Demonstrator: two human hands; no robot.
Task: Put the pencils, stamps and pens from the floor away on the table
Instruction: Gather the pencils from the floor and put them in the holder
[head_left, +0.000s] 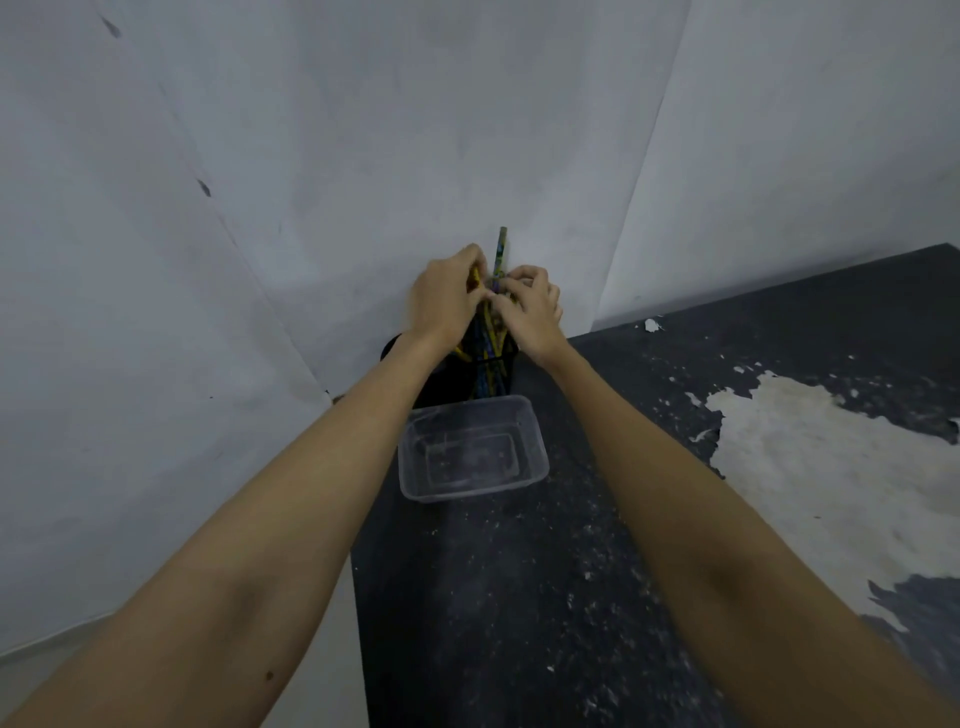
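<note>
A black mesh holder (491, 371) stands at the far corner of the dark table (519, 597), with a bundle of yellow and blue pencils (488, 338) upright in it. Both my hands are over the holder's top. My left hand (447, 301) is closed around the upper ends of the pencils. My right hand (530, 309) pinches the same bundle from the right. One green patterned pencil (501, 249) sticks up above my fingers. Most of the pencil tops are hidden by my hands.
A clear plastic tub (415, 457) sits on the table just in front of the holder, nothing visible inside. White walls (311, 156) close in the corner behind and to the left. The tabletop shows worn pale patches (805, 447) on the right.
</note>
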